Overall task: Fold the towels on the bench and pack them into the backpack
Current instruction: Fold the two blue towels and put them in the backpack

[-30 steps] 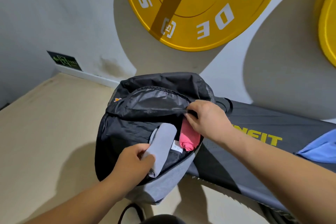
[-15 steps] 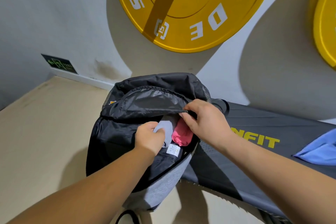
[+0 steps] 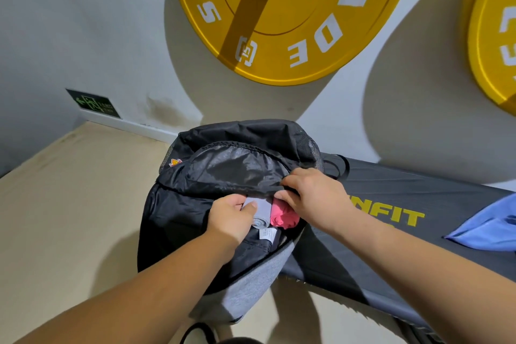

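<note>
Left hand (image 3: 233, 218) is curled around a rolled grey towel (image 3: 259, 211), thumb on top, the roll sitting upright in the mouth of the backpack (image 3: 178, 220). Right hand (image 3: 312, 198) pinches the upper lip of the opening between thumb and fingers, holding the black lining flap (image 3: 234, 167) up; its fingertips lie against a rolled pink towel (image 3: 283, 215). Grey and pink rolls stand side by side, touching, both partly inside the main compartment. A small white care label (image 3: 267, 233) shows just below the grey roll. The backpack is black with a grey fabric panel (image 3: 251, 290) on its near side; it leans against the end of a black padded bench (image 3: 405, 204) carrying yellow lettering that reads "NFIT". A blue towel (image 3: 488, 229) lies unfolded on the bench, well apart from the bag, at the right edge of view. Floor (image 3: 69, 204) is beige. Behind, a pale grey wall (image 3: 83, 22) carries two yellow weight plates (image 3: 307, 22) on pegs and a green exit sign (image 3: 93, 103) low near the skirting.
</note>
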